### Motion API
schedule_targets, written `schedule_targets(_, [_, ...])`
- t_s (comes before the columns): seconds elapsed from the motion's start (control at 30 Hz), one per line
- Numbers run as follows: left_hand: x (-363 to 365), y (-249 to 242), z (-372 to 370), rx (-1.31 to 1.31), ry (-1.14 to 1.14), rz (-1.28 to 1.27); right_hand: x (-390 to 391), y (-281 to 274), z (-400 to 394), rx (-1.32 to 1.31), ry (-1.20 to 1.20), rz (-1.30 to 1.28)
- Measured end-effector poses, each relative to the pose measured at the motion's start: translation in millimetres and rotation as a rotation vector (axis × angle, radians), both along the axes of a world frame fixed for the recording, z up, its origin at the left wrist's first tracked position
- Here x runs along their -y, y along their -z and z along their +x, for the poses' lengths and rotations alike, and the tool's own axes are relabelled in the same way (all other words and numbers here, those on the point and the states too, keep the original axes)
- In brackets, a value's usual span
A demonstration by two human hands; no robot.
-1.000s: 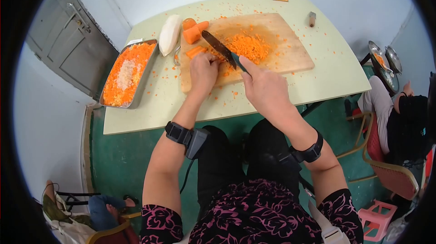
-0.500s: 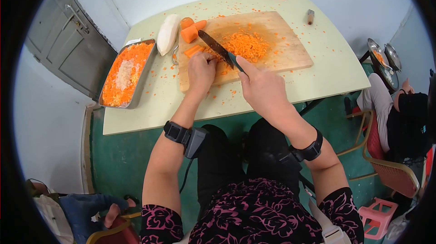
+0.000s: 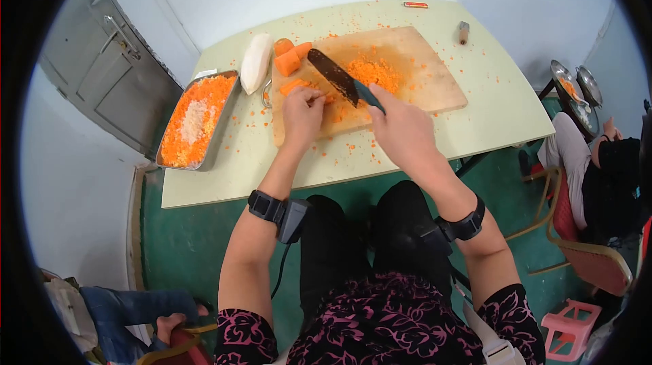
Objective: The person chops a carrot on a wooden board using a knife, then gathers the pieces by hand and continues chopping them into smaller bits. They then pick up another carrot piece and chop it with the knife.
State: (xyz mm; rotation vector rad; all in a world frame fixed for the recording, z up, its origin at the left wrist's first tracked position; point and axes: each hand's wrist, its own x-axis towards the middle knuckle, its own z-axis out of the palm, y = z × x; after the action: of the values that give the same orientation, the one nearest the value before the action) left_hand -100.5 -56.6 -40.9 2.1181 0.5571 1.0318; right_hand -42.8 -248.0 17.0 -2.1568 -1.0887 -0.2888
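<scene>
My right hand [image 3: 402,131] is wrapped round the green handle of a knife [image 3: 334,74], its dark blade angled up to the left over the cutting board [image 3: 435,83]. Chopped carrot [image 3: 377,74] is heaped beyond the blade. At the board's left side, my left hand [image 3: 302,112] has its fingers bent together on carrot strips [image 3: 297,86], close to the blade. Larger carrot pieces [image 3: 288,61] lie at the board's upper left corner. A peeled white radish [image 3: 256,65] rests beside the board, near a metal tray [image 3: 219,135] of chopped carrot and pale bits.
Carrot bits are scattered over the table [image 3: 251,185]. A red object [image 3: 415,5] and a short wooden-handled tool [image 3: 464,33] lie at the back. Seated people are at the lower left and right. A pink stool [image 3: 570,330] stands at lower right.
The knife blade has shifted slightly right and lifted away from the carrot strips. The whole view has moved a little, so the table appears lower.
</scene>
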Motion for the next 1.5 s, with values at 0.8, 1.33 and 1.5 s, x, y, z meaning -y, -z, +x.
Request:
schedule_targets(0.8, [-13.3, -32.3, -6.2, -0.340, 0.080, 0.026, 14.9, 36.9, 44.8, -0.290, -0.104, 0.366])
schedule_targets(1.33, [-2.9, -7.0, 1.9, -0.183, -0.057, 0.336, 7.9, 3.0, -12.3, 0.081, -0.045, 0.025])
schedule_targets(1.5, [-4.9, -4.6, 4.4, -0.189, -0.083, 0.345, 0.5, 10.3, -15.5, 0.113, -0.061, 0.032])
